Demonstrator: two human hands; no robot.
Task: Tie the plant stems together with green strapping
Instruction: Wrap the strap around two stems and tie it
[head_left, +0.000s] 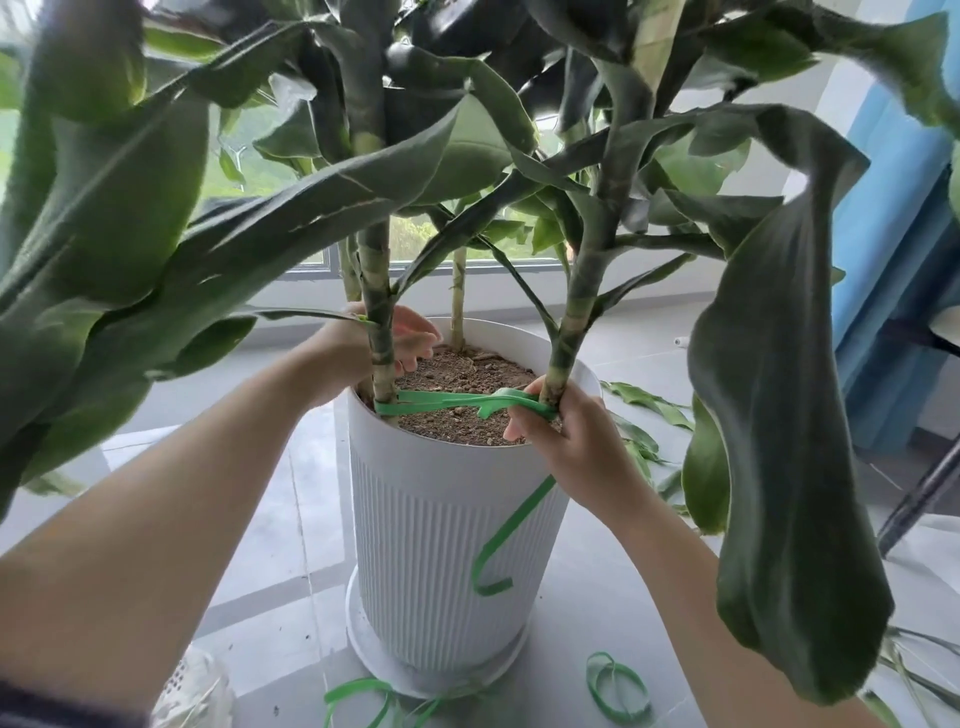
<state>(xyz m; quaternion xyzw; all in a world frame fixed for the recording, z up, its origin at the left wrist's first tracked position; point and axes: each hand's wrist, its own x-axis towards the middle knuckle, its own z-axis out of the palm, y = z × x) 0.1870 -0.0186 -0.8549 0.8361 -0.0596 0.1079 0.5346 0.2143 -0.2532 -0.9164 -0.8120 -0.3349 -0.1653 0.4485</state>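
Note:
A tall white ribbed pot (447, 530) holds soil and several thick striped stems. Green strapping (452, 399) runs low across the soil from the left stem (379, 332) to the right stem (566, 353). My right hand (566, 431) pinches the strapping at the base of the right stem, and a loose tail (511, 530) hangs down the pot's side. My left hand (363, 348) reaches behind the left stem, fingers curled loosely round it; part of the hand is hidden by the stem.
Large drooping leaves (779, 415) hang close on both sides. Spare coils of green strapping (618, 686) lie on the tiled floor by the pot's saucer (374, 654). Cut leaves (649, 405) litter the floor at right. A clear jar (192, 686) stands at bottom left.

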